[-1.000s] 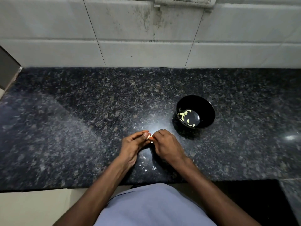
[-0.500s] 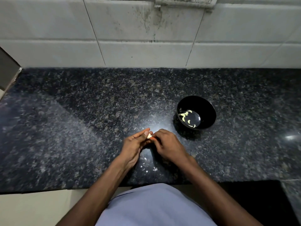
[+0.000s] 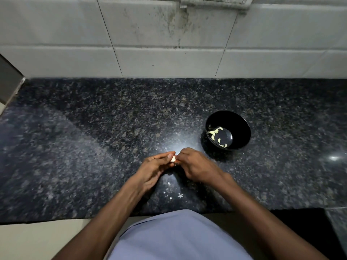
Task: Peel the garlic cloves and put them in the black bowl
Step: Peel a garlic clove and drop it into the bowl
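A pale garlic clove (image 3: 173,158) is pinched between the fingertips of both hands just above the dark granite counter. My left hand (image 3: 153,170) holds it from the left with fingers extended toward it. My right hand (image 3: 197,167) grips it from the right with curled fingers. The black bowl (image 3: 242,132) stands to the upper right of the hands, a short way off, with several peeled cloves (image 3: 217,136) lying in its bottom.
Small white bits of garlic skin (image 3: 171,192) lie on the counter (image 3: 93,147) below the hands, and a few more specks (image 3: 155,148) sit above them. A white tiled wall (image 3: 169,44) runs behind. The counter's front edge is close to my body.
Both hands stay in nearly the same spot with the clove between them; the fingers have shifted only slightly.
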